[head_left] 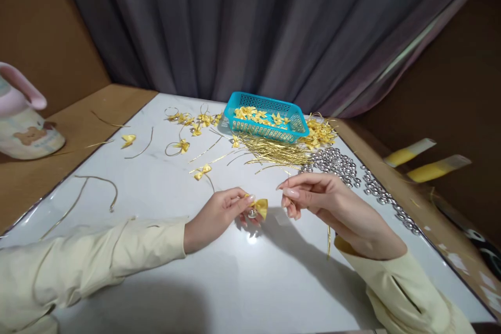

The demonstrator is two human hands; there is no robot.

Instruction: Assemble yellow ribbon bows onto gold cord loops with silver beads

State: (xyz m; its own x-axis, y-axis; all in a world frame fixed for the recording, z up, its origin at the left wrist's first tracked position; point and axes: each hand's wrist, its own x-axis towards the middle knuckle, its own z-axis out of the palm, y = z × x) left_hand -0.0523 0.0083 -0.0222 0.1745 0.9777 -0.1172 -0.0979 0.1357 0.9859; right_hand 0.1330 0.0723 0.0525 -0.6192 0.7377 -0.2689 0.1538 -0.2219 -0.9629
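Left hand: the bow [262,209] is pinched by the left hand [219,217] between thumb and fingers, above the near part of the table [156,292]; a silver bead [252,214] is seen just below the thumb, against the bow.
Right hand: thumb and forefinger of the right hand [332,201] are drawn close together, beside the bow and apart from it; whether a fine cord is pinched there cannot be told.
Strand: a gold strand [329,242] is seen below the right palm; whether it is held or laid down cannot be told.
Bow: its loops could be creased if it is squeezed too hard, since soft ribbon is likely easily bent.
Bead: it could be dropped if the left grip is loosened, as its surface looks smooth and rounded; how it is secured cannot be seen.
Strand risk: the bow could be twisted or tugged away if the strand is joined to it and is caught by the right sleeve [407,287].
Cords: the heaped gold cords [274,151] could be tangled if one is pulled out, because many are crossed.
Beads: the silver beads [332,163] could be scattered if brushed by the right hand, being loosely spread just beyond it.
Basket: the blue basket [287,135], in which bows [246,112] are held, could be jogged by a long reach.
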